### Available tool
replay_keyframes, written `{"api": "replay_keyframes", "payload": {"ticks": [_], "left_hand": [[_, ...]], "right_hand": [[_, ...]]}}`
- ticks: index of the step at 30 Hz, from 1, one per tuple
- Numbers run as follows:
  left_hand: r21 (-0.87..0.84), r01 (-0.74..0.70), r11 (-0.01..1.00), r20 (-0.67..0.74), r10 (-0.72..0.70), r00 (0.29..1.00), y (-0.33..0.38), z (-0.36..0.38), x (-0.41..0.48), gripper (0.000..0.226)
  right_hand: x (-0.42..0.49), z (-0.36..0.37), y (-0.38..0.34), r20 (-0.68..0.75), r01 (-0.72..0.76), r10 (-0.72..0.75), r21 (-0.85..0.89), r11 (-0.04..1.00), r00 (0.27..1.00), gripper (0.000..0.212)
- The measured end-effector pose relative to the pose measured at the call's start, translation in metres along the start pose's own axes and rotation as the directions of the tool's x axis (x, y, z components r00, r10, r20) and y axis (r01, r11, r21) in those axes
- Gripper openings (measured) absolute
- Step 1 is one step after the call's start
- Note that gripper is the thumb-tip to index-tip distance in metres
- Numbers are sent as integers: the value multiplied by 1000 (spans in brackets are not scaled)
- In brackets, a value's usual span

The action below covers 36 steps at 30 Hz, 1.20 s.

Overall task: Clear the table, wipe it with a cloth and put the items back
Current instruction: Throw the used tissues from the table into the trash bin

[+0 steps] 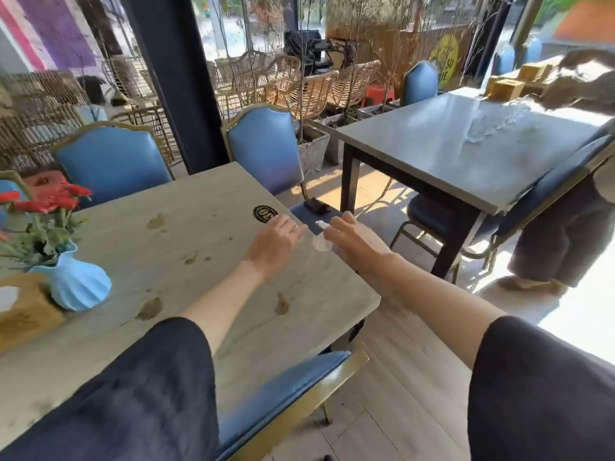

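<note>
Both hands reach to the tabletop's (186, 261) 2 o'clock edge. The left hand (276, 242) is palm down with fingers loosely spread. At its 3 o'clock, the right hand (354, 242) curls its fingers round a small clear bottle (321, 243) with a white top, blurry. A black sticker (265, 213) sits at 12 o'clock of the left hand. A blue vase (78, 286) of red flowers (50, 201) stands at 9 o'clock, beside a wooden box (23, 311). Brown stains (149, 307) dot the tabletop.

Bright daylight floods in from the right, glaring off the grey square tabletop (449, 151) and pale plank floor (399, 377); the pale wooden table (199, 261) sits in softer shade. Edges bend; top right corner blurs.
</note>
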<state>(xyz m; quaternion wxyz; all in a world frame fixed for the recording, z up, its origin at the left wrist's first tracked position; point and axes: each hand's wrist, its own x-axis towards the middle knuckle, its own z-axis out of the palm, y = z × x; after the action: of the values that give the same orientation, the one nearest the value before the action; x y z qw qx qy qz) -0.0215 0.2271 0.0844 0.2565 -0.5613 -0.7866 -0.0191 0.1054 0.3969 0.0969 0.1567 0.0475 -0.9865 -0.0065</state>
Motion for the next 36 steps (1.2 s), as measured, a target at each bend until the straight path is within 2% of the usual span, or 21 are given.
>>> {"api": "replay_keyframes", "payload": {"ticks": [4,8,10,15,17,19,21,23,25,27,31,34,36], "left_hand": [[26,-33,999,108,30,994,3,41,62,44],[12,25,1000,164,-26,986,-2,70,99,34],[-7,62,998,143,-61,988,-7,86,112,29],[-4,224,975,177,-220,959,-2,134,145,36],[59,300,952,217,-305,927,7,150,162,41],[136,386,912,215,-407,888,18,168,179,41],[165,496,853,223,-522,823,32,185,195,39],[192,599,777,252,-629,735,53,202,207,34],[213,692,690,310,-720,621,79,220,215,29],[210,774,597,355,-784,509,100,240,217,28],[217,864,455,386,-853,352,131,291,207,33],[244,890,384,440,-862,252,146,343,191,37],[265,901,344,478,-858,187,156,382,174,36]], "right_hand": [[26,4,52,17,50,-51,15,999,999,48],[50,22,101,70,30,-30,8,1000,997,40],[63,40,124,107,39,-38,-3,999,994,38],[101,81,177,168,192,-191,13,981,967,46],[125,107,204,153,269,-270,25,963,951,47],[147,133,229,205,352,-353,45,935,913,47],[156,150,249,239,378,-392,103,920,888,46],[152,163,267,225,346,-388,204,916,894,48],[139,183,282,232,347,-417,288,892,879,51],[127,211,292,267,343,-438,337,877,859,44],[104,279,301,339,314,-445,375,872,829,37],[89,339,304,380,268,-430,410,872,819,26],[78,385,305,408,235,-415,423,875,813,26]]}}
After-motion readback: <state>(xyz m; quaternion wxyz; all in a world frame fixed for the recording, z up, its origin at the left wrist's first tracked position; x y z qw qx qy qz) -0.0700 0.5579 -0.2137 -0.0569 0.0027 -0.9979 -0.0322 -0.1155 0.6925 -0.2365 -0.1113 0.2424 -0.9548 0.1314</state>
